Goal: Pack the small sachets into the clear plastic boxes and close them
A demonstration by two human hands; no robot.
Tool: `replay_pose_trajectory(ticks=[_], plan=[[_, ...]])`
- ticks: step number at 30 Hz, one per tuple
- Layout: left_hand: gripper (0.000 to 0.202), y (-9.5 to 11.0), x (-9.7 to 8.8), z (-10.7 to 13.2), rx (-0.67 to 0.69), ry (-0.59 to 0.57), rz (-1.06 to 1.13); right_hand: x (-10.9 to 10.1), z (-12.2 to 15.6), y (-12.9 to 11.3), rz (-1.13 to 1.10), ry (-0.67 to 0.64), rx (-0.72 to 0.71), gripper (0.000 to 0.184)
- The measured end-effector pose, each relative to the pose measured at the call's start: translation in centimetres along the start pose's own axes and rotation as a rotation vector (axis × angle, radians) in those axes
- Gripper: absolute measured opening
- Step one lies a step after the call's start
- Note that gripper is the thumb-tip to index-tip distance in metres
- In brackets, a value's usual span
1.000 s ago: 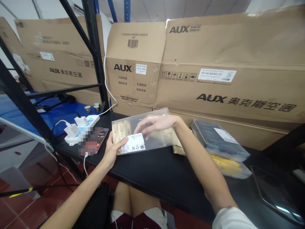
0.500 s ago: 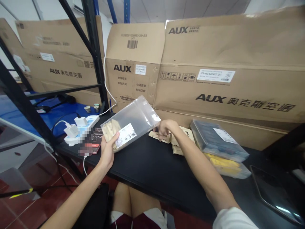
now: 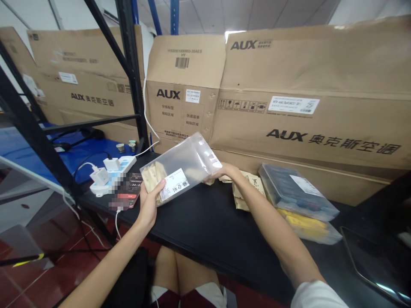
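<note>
My left hand is closed on the lower left end of a frosted plastic zip bag, held tilted above the table. Several small tan paper packets fill that end, and a white label with handwriting is on its front. At the bag's upper right end, my right hand has its fingers closed, partly hidden by the bag. A tan paper packet shows at those fingers; whether it is inside or behind the bag, I cannot tell. More paper packets lie beneath my right forearm.
On the right lie a dark packed bag and a yellow packed bag under it, beside a black tablet-like device. A power strip and a phone are at left. Large cardboard boxes stand behind the table.
My right hand has moved from the packets on the table to the bag's edge, bringing a tan packet with it. My left hand still holds the bag; the view has shifted slightly.
</note>
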State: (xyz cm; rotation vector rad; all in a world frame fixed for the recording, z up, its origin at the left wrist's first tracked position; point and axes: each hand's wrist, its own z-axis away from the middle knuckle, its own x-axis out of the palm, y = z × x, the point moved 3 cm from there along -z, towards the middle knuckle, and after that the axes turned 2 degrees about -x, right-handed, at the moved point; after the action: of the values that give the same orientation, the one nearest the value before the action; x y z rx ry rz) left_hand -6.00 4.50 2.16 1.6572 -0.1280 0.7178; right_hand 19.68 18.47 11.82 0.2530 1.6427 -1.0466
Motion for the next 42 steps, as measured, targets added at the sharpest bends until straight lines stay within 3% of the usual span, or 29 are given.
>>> replay_pose_trajectory(ticks=[3,6,10,14,17,20,22,24,27,29,30,33,34,35,36,39,42], plan=[[0.064,-0.2,-0.1,-0.1,0.013,-0.002,0.001,-4.6,2.9,-0.8,-0.058,0.202,-0.034,0.043],[0.063,-0.2,-0.1,-0.1,0.015,-0.007,0.017,-8.7,6.9,-1.3,-0.288,0.470,-0.041,0.048],[0.064,-0.1,0.1,0.0,0.001,-0.009,0.027,-10.7,9.9,-2.3,-0.449,0.597,-0.164,0.060],[0.065,0.0,0.1,0.1,0.004,-0.026,0.017,-9.3,8.6,-4.3,-0.526,0.476,-0.236,0.081],[0.066,0.0,0.1,0.3,0.009,-0.022,-0.039,-6.6,6.2,-6.0,-0.505,0.248,-0.158,0.071],[0.073,0.1,0.2,0.7,0.042,-0.034,-0.163,-3.2,4.2,-7.2,-0.228,0.009,-0.003,0.047],[0.074,0.0,0.5,0.9,0.029,-0.087,-0.221,-1.2,3.3,-7.6,-0.153,-0.095,0.057,0.051],[0.074,-0.1,0.7,1.1,0.002,-0.141,-0.221,0.1,2.9,-8.2,-0.255,-0.143,0.013,0.062],[0.073,-0.2,0.8,0.9,-0.040,-0.153,-0.154,-0.1,3.4,-9.2,-0.490,-0.213,-0.158,0.085],[0.070,-0.2,0.7,0.7,-0.081,-0.122,-0.072,-1.7,4.6,-9.3,-0.561,-0.195,-0.214,0.077],[0.068,-0.2,0.6,0.6,-0.093,-0.102,-0.024,-3.0,5.2,-9.0,-0.558,-0.110,-0.227,0.067],[0.062,0.3,0.6,0.4,-0.083,-0.048,0.098,-7.4,7.2,-6.6,-0.479,0.393,-0.243,0.034],[0.060,0.4,0.6,0.3,-0.078,-0.036,0.120,-8.3,7.6,-5.4,-0.433,0.504,-0.215,0.029],[0.060,0.5,0.6,0.3,-0.075,-0.028,0.132,-8.7,7.6,-4.0,-0.355,0.528,-0.150,0.027],[0.059,0.6,0.5,0.3,-0.071,-0.026,0.135,-8.6,7.4,-2.6,-0.246,0.477,-0.058,0.027],[0.061,0.6,0.5,0.3,-0.053,-0.042,0.111,-6.2,5.8,1.5,0.083,0.157,0.221,0.045],[0.064,0.6,0.6,0.5,-0.047,-0.050,0.079,-2.7,3.8,4.0,0.181,0.025,0.373,0.059]])
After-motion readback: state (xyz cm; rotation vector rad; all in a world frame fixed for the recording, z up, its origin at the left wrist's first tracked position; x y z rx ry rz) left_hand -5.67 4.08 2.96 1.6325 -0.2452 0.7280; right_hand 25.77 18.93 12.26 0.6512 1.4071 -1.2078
